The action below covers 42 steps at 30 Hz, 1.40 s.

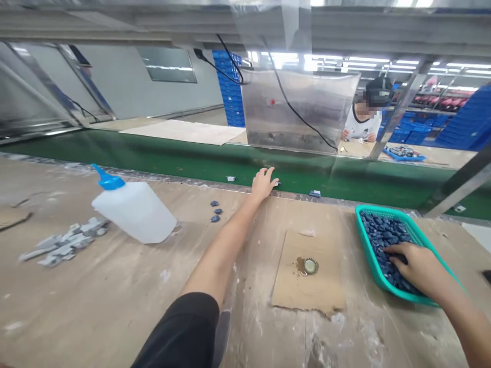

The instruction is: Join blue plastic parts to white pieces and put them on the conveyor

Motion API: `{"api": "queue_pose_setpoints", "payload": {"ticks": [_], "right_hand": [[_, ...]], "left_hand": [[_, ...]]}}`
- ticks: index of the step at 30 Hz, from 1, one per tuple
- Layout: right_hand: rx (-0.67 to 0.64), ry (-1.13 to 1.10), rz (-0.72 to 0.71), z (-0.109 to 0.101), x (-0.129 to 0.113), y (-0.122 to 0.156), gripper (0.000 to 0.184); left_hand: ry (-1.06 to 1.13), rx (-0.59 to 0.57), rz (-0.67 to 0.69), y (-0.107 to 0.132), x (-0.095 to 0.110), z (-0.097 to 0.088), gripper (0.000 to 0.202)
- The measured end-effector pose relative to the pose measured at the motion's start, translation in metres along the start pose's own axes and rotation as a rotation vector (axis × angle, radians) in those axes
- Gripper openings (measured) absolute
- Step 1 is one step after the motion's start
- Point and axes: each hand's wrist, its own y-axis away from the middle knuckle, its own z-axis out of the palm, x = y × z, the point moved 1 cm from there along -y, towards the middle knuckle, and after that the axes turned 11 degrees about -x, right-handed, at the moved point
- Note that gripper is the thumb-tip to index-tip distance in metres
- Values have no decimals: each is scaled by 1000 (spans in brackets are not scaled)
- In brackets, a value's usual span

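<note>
Left hand [263,184], fingers apart at the far belt [184,164], should touch lightly; right hand [420,268] (grip: cannot tell) should single out blue pieces [385,230].

My one camera looks forward and down from my head, close above the worktable [115,296] filling the lower frame, the green belt [184,161] crossing the middle.

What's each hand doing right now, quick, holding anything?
Left hand: open at the green belt, a small part by its thumb.
Right hand: fingers among dark blue pieces in the teal basket; can't tell if gripping any.
</note>
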Motion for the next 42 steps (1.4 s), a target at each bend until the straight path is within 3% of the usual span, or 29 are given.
{"api": "queue_pose_setpoints", "payload": {"ticks": [5,9,13,17,19,21,23,25,29,34,38,40,42], "right_hand": [[165,-222,62,-5,-2,3,27],[226,-464,81,-16,-7,6,23],[224,-830,146,-22,-17,8,28],[238,-1073,124,-26,-31,11,31],[226,-1142,23,-25,-44,11,28],[125,-1132,-125,-23,-64,9,22],[-40,-1037,-280,-19,-89,5,16],[-160,-878,-404,-14,-115,0,11],[-142,-491,-543,-5,-150,-13,11],[-132,-289,-556,4,-154,-15,16],[-139,-454,-501,0,-151,-13,10],[-115,-706,-423,-5,-152,-12,6],[-77,-1055,-332,-9,-155,-11,17]], "left_hand": [[139,88,-276,1,-53,-24,33],[312,50,-340,-1,-75,-41,10],[548,85,-297,9,-47,-42,13],[914,28,-214,67,4,-33,19],[1340,-128,-170,110,27,-29,13],[1589,-278,-198,149,45,-28,20],[1683,-358,-257,179,55,-28,29],[1749,-383,-292,196,60,-26,23],[1805,-431,-302,208,62,-17,8],[1816,-485,-245,215,61,-13,10],[1715,-482,-155,218,61,-13,23],[1523,-441,-45,218,60,-13,30],[1245,-367,119,219,60,-14,30]]}}
